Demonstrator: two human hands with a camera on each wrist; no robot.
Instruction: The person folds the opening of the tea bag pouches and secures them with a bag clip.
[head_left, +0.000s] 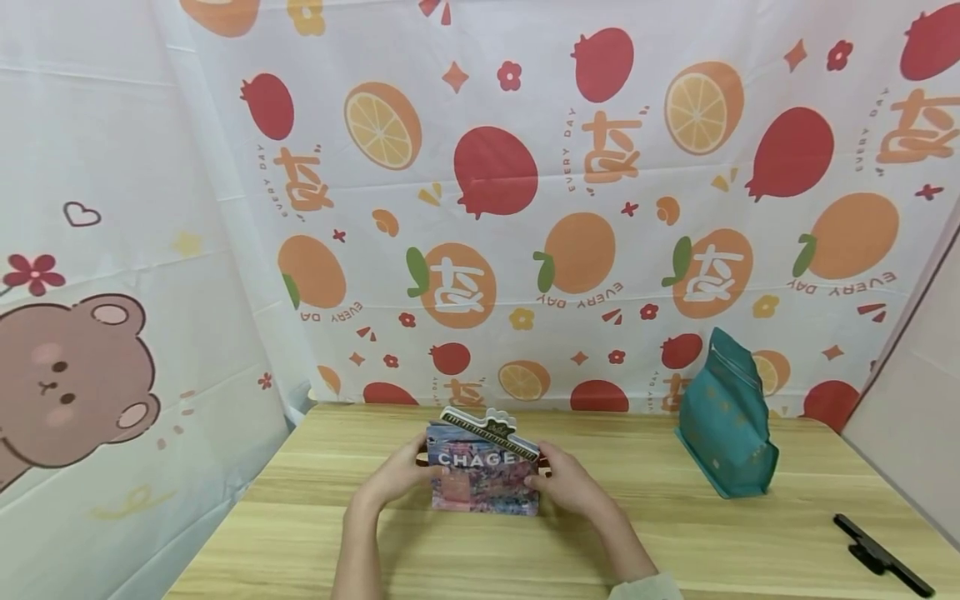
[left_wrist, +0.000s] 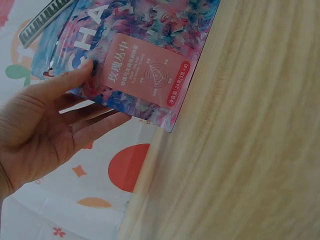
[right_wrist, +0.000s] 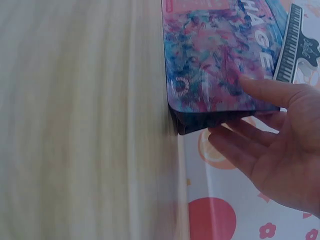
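A blue and pink tea pouch (head_left: 483, 492) with white lettering stands upright on the wooden table, between both hands. My left hand (head_left: 399, 475) holds its left edge, thumb on the front and fingers behind. On the opposite edge, my right hand (head_left: 572, 482) grips the pouch the same way. A sealing clip (head_left: 491, 433) with a piano-key pattern lies slanted across the pouch's top, its right end lower. In the left wrist view, a pink label (left_wrist: 147, 70) shows on the pouch front. The right wrist view shows the clip (right_wrist: 295, 47) close above the right thumb.
A teal bag (head_left: 727, 421) with a folded top stands at the table's back right. Nearer, by the right edge, lies a black clip (head_left: 885, 554). Behind the wooden table (head_left: 300, 517) hangs a fruit-printed cloth (head_left: 525, 200).
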